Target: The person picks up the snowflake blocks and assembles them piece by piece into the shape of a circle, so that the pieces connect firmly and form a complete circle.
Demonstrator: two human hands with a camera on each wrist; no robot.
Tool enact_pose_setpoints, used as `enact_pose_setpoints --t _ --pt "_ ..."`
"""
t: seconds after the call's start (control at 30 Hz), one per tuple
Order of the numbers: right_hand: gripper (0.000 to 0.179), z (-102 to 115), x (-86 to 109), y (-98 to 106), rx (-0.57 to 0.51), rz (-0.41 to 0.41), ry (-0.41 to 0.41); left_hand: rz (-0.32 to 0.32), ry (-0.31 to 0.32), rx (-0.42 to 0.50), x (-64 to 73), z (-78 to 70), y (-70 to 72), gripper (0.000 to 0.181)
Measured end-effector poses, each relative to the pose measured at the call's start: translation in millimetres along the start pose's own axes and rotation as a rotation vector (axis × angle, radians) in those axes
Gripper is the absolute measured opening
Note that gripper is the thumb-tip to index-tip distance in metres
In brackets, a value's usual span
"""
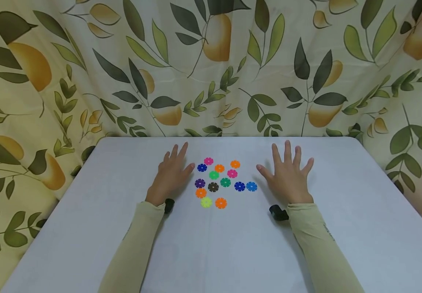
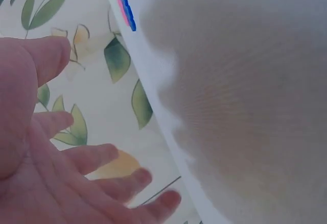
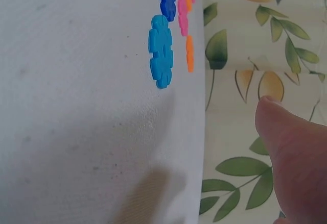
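Note:
Several notched plastic discs lie flat and loose between the hands, in pink, orange, green, purple, black, yellow and blue. My left hand (image 1: pixel 170 176) spreads its fingers left of them, nearest the dark blue disc (image 1: pixel 201 167) and the purple disc (image 1: pixel 200 183). On the other side my right hand (image 1: pixel 289 178) has its fingers spread, with the thumb toward the light blue disc (image 1: pixel 251 186). Neither hand holds anything. In the right wrist view the light blue disc (image 3: pixel 161 51) lies apart from the thumb. The left wrist view shows the left palm (image 2: pixel 46 183) and its separated fingers.
A white table (image 1: pixel 203 252) carries the discs. Behind it and at both sides hangs a leaf-and-fruit patterned cloth (image 1: pixel 211 73). Each wrist wears a small black camera, the right one (image 1: pixel 278 213) at the sleeve's cuff.

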State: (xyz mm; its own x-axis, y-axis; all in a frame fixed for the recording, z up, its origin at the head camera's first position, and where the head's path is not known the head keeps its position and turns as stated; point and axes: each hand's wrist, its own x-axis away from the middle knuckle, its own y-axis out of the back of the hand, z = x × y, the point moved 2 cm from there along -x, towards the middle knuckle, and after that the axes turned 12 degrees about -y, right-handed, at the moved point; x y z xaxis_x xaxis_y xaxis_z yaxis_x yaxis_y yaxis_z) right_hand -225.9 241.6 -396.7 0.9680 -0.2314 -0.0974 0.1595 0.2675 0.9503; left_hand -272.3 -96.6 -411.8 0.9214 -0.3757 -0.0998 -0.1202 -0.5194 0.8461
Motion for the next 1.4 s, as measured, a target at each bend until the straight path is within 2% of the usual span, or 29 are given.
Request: enact_pose_setpoints --t 0.17,0.3,0.47,0.7,0.9,0.97,1.1,1.27,1.4 --pt "0.091 2 -0.5 0 -0.007 0.014 -0.007 0.039 -0.021 0.165 -0.5 0.3 -0.2 0.075" --pt "0.091 3 -0.5 -1 -0.016 0.036 -0.016 0.124 -0.009 0.261 -0.8 -1.9 -1.9 0.063" --pt "0.09 4 -0.9 -1 -0.022 0.063 -0.028 0.221 -0.012 0.279 -0.9 -4.9 -5.3 0.05" --pt "0.087 6 -1.3 0 -0.033 0.109 -0.045 0.29 -0.126 0.276 -0.3 -4.6 -10.4 0.038" --pt "0.084 4 -3.7 -1 -0.057 0.129 -0.041 0.309 -0.211 0.225 0.3 -5.4 -13.7 0.03" --pt "0.083 4 -4.2 -2 -0.068 0.137 -0.035 0.309 -0.213 0.2 -0.5 -6.9 -15.0 0.027" --pt "0.081 4 -4.8 -1 -0.081 0.152 -0.027 0.299 -0.175 0.189 -1.8 -8.6 -17.3 0.025" --pt "0.074 6 -6.3 -1 -0.096 0.175 -0.02 0.277 -0.09 0.267 -0.3 -7.6 -16.5 0.024" --pt "0.066 7 -7.1 -2 -0.145 0.211 -0.016 0.246 -0.091 0.316 1.7 -3.2 -14.5 0.017"
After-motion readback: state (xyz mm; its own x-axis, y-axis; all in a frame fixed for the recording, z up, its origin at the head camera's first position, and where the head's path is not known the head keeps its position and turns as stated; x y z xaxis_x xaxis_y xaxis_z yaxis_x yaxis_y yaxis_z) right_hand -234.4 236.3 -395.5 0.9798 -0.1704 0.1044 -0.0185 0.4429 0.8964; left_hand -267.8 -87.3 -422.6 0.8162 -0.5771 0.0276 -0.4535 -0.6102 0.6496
